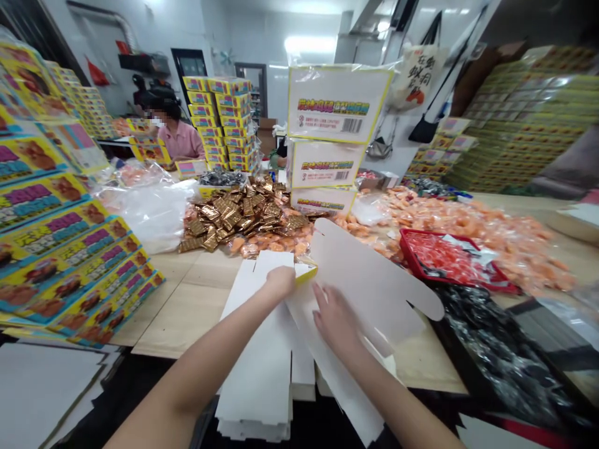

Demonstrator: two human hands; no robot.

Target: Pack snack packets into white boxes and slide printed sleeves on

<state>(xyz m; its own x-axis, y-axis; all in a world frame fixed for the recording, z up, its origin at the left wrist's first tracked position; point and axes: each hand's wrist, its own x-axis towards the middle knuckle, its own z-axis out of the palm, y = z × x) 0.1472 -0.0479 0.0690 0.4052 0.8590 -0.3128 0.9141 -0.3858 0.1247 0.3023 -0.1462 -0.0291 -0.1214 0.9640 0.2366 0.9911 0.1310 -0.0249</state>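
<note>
In the head view, a partly folded cardboard box (369, 274) stands in front of me with its white inside showing and a lid with rounded corner flaps raised. My left hand (281, 282) is closed on the box's left far corner, at a narrow yellow-edged flap. My right hand (337, 319) lies on the white inner panel, its fingers stretched and slightly apart. Under and beside my left forearm is a stack of flat white box blanks (255, 355) that reaches over the table's front edge.
Gold-wrapped packets (234, 215) are heaped beyond the box, near wrapped orange pieces (468, 231). At right are a red tray (409, 249) and black wrapped items (505, 355). Printed boxes (79, 249) stack high at left; white-sided boxes (334, 103) stand ahead. A co-worker (180, 140) sits behind.
</note>
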